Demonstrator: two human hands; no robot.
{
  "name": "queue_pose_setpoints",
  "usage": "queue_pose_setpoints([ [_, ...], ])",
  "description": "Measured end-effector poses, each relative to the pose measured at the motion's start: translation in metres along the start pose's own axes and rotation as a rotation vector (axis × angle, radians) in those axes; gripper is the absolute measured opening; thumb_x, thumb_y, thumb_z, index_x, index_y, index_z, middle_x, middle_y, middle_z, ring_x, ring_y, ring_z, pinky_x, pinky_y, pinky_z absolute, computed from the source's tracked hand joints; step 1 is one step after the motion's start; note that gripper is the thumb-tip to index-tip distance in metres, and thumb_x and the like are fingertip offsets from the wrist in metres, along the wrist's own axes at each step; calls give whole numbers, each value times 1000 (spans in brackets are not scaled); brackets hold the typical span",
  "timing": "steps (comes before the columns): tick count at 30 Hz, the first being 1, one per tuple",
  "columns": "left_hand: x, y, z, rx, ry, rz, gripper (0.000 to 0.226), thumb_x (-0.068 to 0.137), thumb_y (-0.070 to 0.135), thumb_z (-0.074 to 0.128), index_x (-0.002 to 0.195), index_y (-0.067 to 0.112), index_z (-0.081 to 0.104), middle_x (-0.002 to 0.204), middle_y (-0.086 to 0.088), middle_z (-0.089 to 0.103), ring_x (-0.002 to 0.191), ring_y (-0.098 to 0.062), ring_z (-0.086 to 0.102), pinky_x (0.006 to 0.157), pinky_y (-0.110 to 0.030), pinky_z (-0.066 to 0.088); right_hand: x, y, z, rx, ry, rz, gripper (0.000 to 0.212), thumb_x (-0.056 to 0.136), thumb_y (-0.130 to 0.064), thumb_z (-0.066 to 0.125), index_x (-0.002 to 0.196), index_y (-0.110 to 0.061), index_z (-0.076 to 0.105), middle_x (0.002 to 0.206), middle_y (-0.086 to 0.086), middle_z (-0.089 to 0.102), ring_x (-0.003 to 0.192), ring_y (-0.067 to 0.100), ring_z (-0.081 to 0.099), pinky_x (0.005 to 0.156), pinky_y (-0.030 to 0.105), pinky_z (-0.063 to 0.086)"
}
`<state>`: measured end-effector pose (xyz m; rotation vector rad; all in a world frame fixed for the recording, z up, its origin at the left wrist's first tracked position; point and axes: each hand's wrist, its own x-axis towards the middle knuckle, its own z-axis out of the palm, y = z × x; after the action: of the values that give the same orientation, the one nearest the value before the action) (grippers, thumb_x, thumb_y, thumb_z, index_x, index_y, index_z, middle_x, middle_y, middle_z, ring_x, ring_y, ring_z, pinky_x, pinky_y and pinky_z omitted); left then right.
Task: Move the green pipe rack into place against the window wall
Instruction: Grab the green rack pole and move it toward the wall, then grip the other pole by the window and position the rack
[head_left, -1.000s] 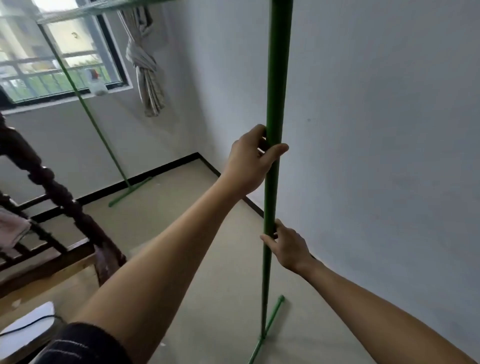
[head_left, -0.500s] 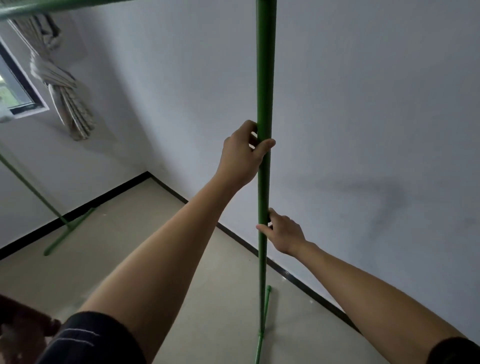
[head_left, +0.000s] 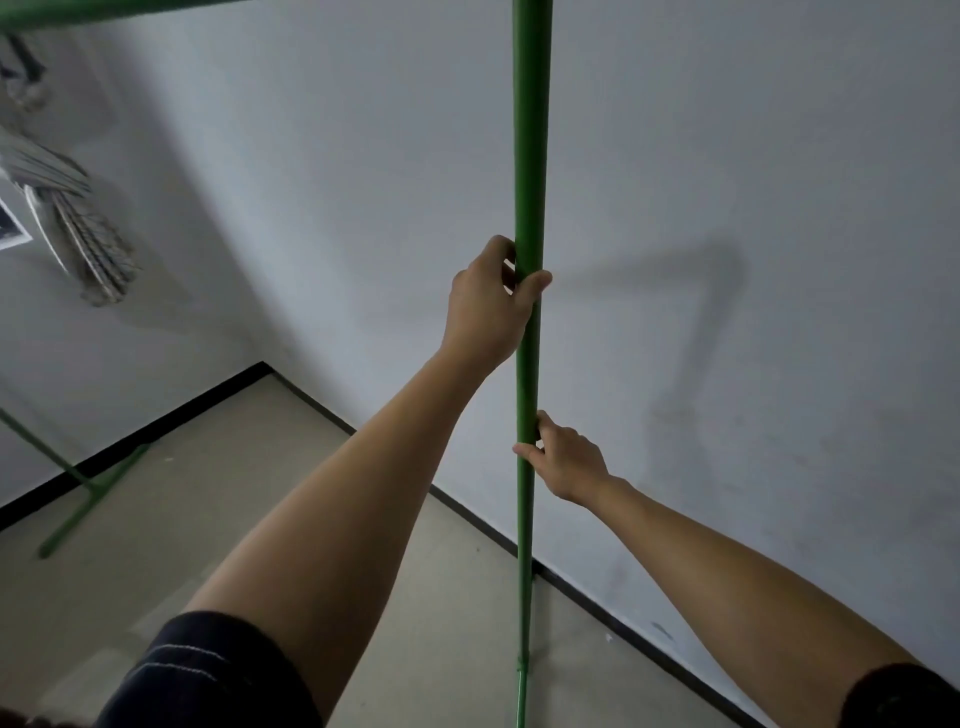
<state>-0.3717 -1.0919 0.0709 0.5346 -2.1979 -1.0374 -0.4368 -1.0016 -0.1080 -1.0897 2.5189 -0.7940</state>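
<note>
While the left hand wraps the green pipe rack upright, the right hand clasps it lower down.

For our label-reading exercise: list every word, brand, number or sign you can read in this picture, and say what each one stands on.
None: no readable text anywhere.
The upright green metal pipe held by the left hand and right hand is plain; the white painted wall and bundled striped curtain carry no lettering.
</note>
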Motion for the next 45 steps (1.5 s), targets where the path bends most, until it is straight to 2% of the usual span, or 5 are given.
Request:
queue_pose_setpoints([
  [13,-28,-51,-48,-40,-205,-35,24,87,31,55,104,15,59,89,-9,70,76,-23,69,72,-46,59,-20,-20,17,-356,-20,168,39,98,-45,40,96,-12,61,77,1,62,68,22,60,56,30,43],
  [22,-153,-225,-228,-18,-280,-398,13,88,25,58,98,18,62,85,-7,72,80,-23,70,73,-44,58,-68,-91,122,226,-195,208,15,86,-37,63,87,-23,70,83,-1,75,74,13,72,81,43,59],
  [29,-259,-333,-346,-84,-103,-776,4,88,16,59,90,18,62,86,-15,72,82,-31,69,67,-36,53,-69,-178,207,346,-335,198,11,89,-25,65,92,-16,70,87,5,77,75,16,74,61,25,49],
  [36,-317,-397,-407,-163,164,-1012,6,86,8,60,86,10,66,71,-15,74,70,-31,69,59,-36,52,-28,-235,257,351,-476,177,10,89,-31,65,95,-24,69,87,-1,77,77,7,73,62,27,53],
  [45,-274,-465,-468,-223,507,-1232,7,84,-4,59,85,-7,65,76,-31,72,71,-39,67,70,-41,51,132,-315,324,326,-590,98,5,90,-21,65,90,-21,70,84,1,78,71,7,73,58,25,51],
])
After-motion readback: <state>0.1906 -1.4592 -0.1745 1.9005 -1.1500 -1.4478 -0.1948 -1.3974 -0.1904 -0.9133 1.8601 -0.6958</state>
